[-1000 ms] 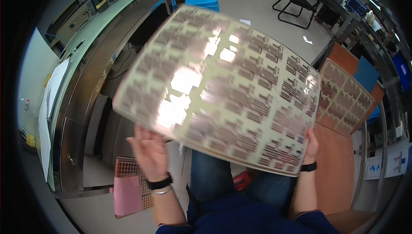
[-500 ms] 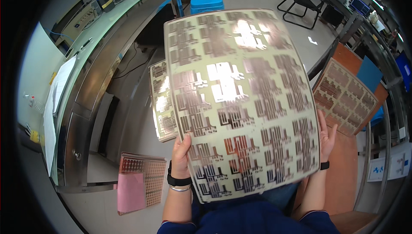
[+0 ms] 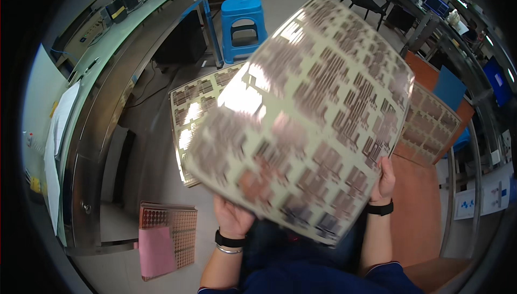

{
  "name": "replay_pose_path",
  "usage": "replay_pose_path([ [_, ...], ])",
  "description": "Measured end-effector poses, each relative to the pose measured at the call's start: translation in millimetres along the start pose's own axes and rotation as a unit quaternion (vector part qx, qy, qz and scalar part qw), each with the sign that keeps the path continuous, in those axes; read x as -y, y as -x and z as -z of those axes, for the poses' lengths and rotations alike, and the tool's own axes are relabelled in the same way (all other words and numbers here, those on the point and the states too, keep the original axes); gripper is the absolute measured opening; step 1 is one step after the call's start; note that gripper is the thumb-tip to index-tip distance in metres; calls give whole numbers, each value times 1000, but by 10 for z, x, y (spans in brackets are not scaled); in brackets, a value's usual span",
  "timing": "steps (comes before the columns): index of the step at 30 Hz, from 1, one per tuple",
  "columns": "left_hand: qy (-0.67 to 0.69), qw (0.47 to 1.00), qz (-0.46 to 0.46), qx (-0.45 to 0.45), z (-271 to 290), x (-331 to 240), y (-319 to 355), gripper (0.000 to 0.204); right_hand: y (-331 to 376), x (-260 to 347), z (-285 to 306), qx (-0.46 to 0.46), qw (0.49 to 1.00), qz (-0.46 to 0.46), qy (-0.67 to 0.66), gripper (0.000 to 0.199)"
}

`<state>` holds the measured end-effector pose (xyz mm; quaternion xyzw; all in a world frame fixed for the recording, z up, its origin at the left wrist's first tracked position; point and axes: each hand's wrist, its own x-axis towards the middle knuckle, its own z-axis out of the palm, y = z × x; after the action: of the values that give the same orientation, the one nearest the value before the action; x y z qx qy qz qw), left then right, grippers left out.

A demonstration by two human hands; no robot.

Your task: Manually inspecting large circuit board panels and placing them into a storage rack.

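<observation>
A large, thin circuit board panel (image 3: 323, 143), pale green with rows of shiny copper patterns, is held up tilted and turned askew in front of me. My right hand (image 3: 384, 180) grips its right edge, thumb on the upper face and fingers hidden behind. At the lower left edge my left hand (image 3: 233, 218) bears it from below, its fingertips out of sight under the panel. Behind and left of it lies a similar patterned panel (image 3: 186, 127), partly covered by the held one.
A steel-sided workbench (image 3: 102, 127) runs along the left, with a blue stool (image 3: 242, 22) beyond. Boards with a pink sheet (image 3: 156, 251) stand low at left. On the right, another copper-patterned panel (image 3: 431, 127) leans against orange and blue boards, above a reddish-brown surface (image 3: 417, 208).
The held panel has turned clockwise, its far end swinging right. My left thumb has left its upper face, and that hand is now beneath the edge. More of the panel behind shows.
</observation>
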<state>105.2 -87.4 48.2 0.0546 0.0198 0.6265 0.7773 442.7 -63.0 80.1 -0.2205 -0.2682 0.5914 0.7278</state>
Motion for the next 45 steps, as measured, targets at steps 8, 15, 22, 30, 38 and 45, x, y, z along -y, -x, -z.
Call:
replay_pose_path([
  [8, -201, 974, -34, -94, -69, 17, -111, 35, 199, 135, 165, 60, 997, 41, -4, 41],
  [15, -329, 925, -112, -155, 161, -480, -29, 25, 454, 1114, 797, -1, 993, 112, 28, 52],
  [22, -436, 862, -109, -235, 213, -678, -64, 28, 288, 1110, 680, -136, 870, 37, 472, 57],
  [30, -490, 824, -110, -262, 307, -713, -18, 29, 245, 1012, 466, -113, 916, -19, 384, 43],
  [38, -516, 821, -91, -225, 228, -657, -90, 29, 229, 1044, 468, -123, 930, -20, 347, 37],
  [45, -528, 811, -125, -219, 191, -681, -64, 27, 240, 1085, 430, -123, 908, -28, 400, 33],
])
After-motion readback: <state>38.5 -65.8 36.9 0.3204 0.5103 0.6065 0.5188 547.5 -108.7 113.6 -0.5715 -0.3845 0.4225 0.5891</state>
